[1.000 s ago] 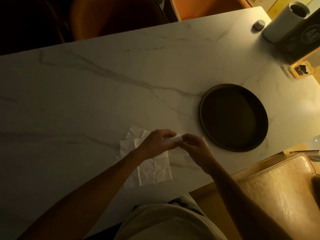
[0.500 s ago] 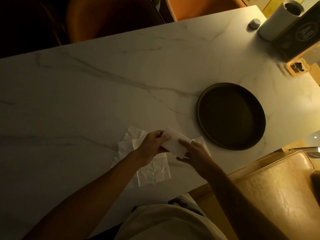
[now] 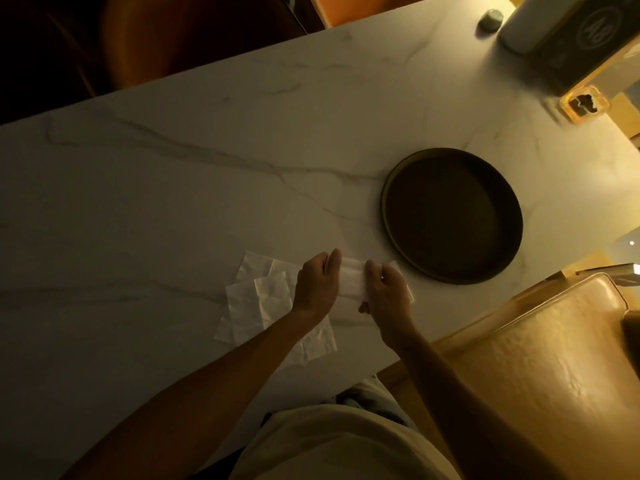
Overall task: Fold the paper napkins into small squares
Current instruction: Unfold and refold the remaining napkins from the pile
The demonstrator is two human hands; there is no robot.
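On the dim marble surface, a half-folded napkin is pinched between the left hand and right hand. Light, limp and tearable, it is best taken at its edges.

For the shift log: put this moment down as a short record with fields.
activity: folding a paper napkin on the marble table
left hand: holds the napkin's left end
right hand: holds its right end
napkin state: folded strip, not yet a small square
waiting: loose napkins spread flat under the left forearm
nearby: dark round tray, nothing visible in it
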